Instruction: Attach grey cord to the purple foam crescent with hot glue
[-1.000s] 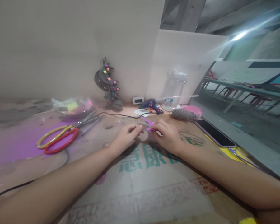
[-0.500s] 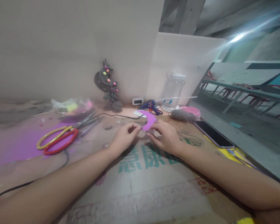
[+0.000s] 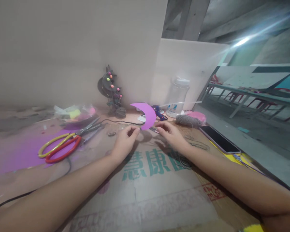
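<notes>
The purple crescent (image 3: pixel 150 115) stands raised over the cardboard (image 3: pixel 157 193), in front of the glue gun (image 3: pixel 161 114). The left hand (image 3: pixel 125 140) pinches its lower tip, thumb against finger; a light, steady pinch there should avoid creasing it. The right hand (image 3: pixel 172 134) is nearly closed just right of it; whether it grips anything I cannot tell. Scissors (image 3: pixel 73 141) lie left, best kept clear of the elbow.

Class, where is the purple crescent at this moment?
In the head view, the purple crescent is near the centre, its lower tip in the left hand, partly hiding the blue glue gun.
</notes>
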